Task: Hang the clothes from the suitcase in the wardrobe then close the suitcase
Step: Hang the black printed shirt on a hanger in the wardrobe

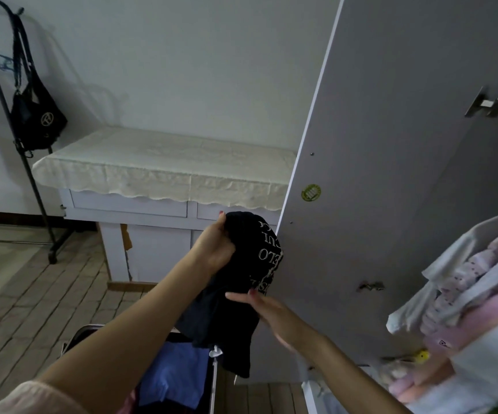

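Note:
My left hand (216, 249) is raised and grips the bunched top of a black garment with white lettering (253, 258), which hangs down in front of me. My right hand (267, 309) touches the lower part of that garment with its fingers spread and flat against the cloth. Below, the open suitcase (213, 380) holds a blue garment (173, 375). The grey wardrobe door (391, 144) stands open just right of the black garment. White and pink clothes (474, 279) hang inside the wardrobe at the right edge.
A white cabinet with a cream lace cover (164, 162) stands against the far wall. A black coat stand (32, 180) with a black bag (37, 118) is at the left. The floor is wooden tile.

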